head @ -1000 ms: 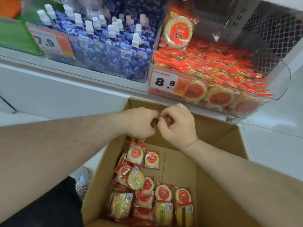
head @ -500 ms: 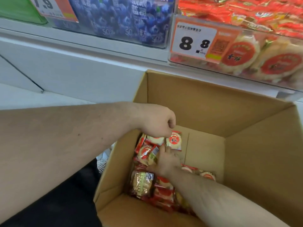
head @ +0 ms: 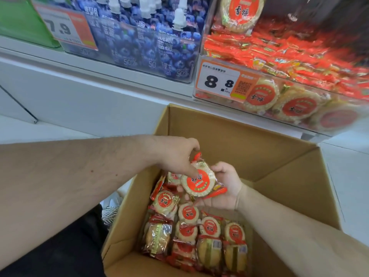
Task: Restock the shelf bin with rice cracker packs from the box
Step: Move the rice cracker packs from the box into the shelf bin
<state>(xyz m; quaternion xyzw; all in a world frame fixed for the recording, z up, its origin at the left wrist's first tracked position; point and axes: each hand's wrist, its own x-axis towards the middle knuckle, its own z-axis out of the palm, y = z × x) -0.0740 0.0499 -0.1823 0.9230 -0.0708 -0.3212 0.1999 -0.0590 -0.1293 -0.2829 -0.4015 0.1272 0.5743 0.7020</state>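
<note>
An open cardboard box [head: 249, 140] stands below the shelf, with several rice cracker packs [head: 187, 230] lying in its left half. One round rice cracker pack [head: 199, 181] with a red label is lifted above the pile. My right hand [head: 225, 186] cups it from below, palm up, fingers curled round its edge. My left hand [head: 177, 154] reaches in from the left and pinches the same pack at its top edge. The clear shelf bin [head: 219, 96], price tag 8.8, sits above the box and holds many packs of the same kind.
A clear bin of blue blueberry jelly pouches [head: 143, 43] with a 7.9 tag stands left of the cracker bin, and a green item [head: 18, 21] at far left. The white shelf front [head: 89, 92] runs behind the box. The box's right half shows bare cardboard.
My right hand, which was reaching down into the pile, has come up with one pack. My left hand, closed and held above the packs before, now pinches that pack.
</note>
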